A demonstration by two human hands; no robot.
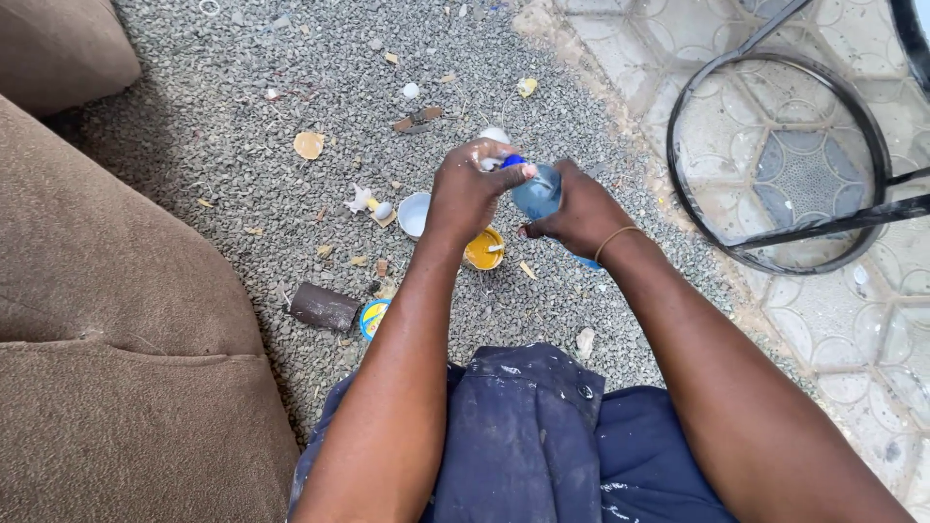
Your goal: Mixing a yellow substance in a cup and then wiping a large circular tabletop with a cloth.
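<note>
bottle: small clear blue bottle [539, 192], held up over the gravel between both hands, above and just right of the yellow tin
bottle axis: tilted, top leaning toward the left hand, base toward the right palm; most of the body hidden by the hands
cap: blue cap [511, 162] at the bottle's top end, right under the left fingertips
left hand: left hand [469, 192] comes in from the left, over the top; fingers pressed together and curled, pinching the cap; white smears on the knuckles
right hand: right hand [579, 211] wraps the bottle body from the right and below; fingers closed round it, tips hidden behind the bottle
nearer hand: both touch the bottle; left has the cap end, right has the body
key relation: cap lies at the left fingertips, bottle body runs away from them down-right into the right palm
below fingers: yellow tin [483, 249] open on the gravel, just under the left wrist; white bowl [414, 213] just left of the left hand
further left: brown cylinder [324, 306] lying on its side, near the small blue-yellow lid [372, 317], both well apart from the fingers
far right: round black frame [775, 160] on the tiled floor, apart from the right hand
ground: gravel [242, 116] with scattered scraps
near edge: brown cushion [116, 320] at left; dark blue clothing [533, 436] between the forearms
</note>
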